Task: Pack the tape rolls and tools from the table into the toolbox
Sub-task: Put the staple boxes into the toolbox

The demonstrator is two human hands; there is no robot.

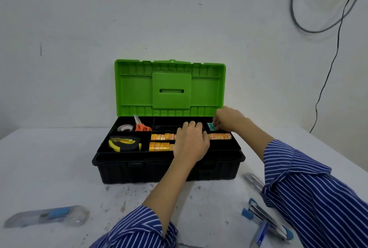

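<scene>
A black toolbox with an upright green lid stands open on the white table. Its tray holds a clear tape roll, orange scissors, a yellow-black measuring tape and two rows of small yellow tape rolls. My left hand rests palm-down over the yellow rolls in the front middle compartment, hiding some. My right hand pinches a small teal packet in the back right compartment.
A plastic-wrapped utility knife lies at the table's front left. A blue and silver stapler and a silver cutter lie at the front right, partly under my right sleeve. Cables hang on the wall at the right.
</scene>
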